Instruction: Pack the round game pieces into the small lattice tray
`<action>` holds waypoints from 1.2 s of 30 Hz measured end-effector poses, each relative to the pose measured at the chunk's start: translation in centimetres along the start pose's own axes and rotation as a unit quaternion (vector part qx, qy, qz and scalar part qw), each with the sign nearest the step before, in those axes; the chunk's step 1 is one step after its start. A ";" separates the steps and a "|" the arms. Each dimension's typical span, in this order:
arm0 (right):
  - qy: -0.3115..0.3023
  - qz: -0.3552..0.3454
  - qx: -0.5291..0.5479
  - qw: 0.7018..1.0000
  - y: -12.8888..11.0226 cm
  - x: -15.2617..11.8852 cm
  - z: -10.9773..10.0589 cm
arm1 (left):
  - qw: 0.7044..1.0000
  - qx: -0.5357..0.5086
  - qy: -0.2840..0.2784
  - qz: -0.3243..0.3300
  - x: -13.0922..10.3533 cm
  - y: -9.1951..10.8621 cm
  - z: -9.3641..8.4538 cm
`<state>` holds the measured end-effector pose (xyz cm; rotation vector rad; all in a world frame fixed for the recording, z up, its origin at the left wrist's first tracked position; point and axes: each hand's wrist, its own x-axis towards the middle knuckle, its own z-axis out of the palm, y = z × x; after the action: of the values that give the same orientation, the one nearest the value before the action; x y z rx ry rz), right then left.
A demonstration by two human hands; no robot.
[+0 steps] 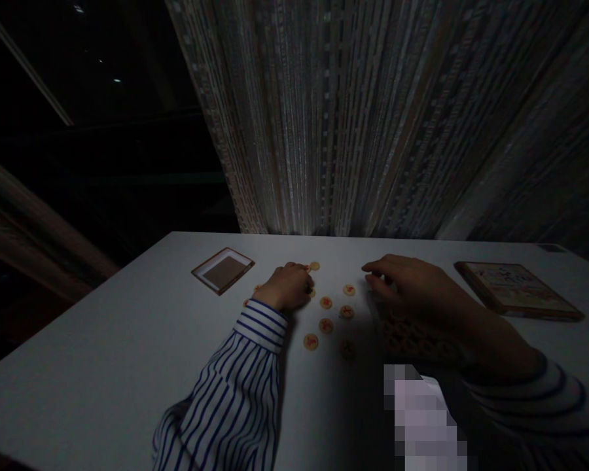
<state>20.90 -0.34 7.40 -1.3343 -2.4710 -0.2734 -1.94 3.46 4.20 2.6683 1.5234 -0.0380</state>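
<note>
My left hand [290, 286], in a blue-and-white striped sleeve, rests low over the table with its fingers curled down. A round wooden xiangqi piece [312, 292] shows partly at its fingertips. Just beyond the fingers lies a pale piece [315, 266]. Several pieces with red characters, such as this xiangqi piece [326, 302], are scattered to the right of the hand. My right hand [405, 281] hovers over the table, thumb and forefinger apart, with nothing visible between them. Beneath the right forearm sits a shadowed cluster of pieces [412, 341], partly hidden.
At the left of the white table [127, 340] lies a shallow open box part [224, 270]. A flat box with a printed cover [520, 288] lies at the right. A string curtain [314, 131] hangs behind the far edge. A blurred-out patch covers the bottom right.
</note>
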 end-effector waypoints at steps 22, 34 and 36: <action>0.021 0.006 -0.006 1.000 0.1 -0.3 -0.8 | 0.977 -0.036 0.208 0.042 -1.0 1.4 -3.0; 0.042 0.040 0.036 0.998 1.2 -1.4 -3.9 | 0.960 -0.076 0.246 0.107 -2.6 3.6 -5.6; 0.044 0.050 0.040 0.997 1.9 -1.8 -4.1 | 0.961 -0.078 0.239 0.111 -2.8 4.1 -5.7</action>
<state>24.14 -1.99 10.58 -1.3764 -2.3102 -0.2044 0.07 -0.56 10.26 2.8245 1.2357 0.7568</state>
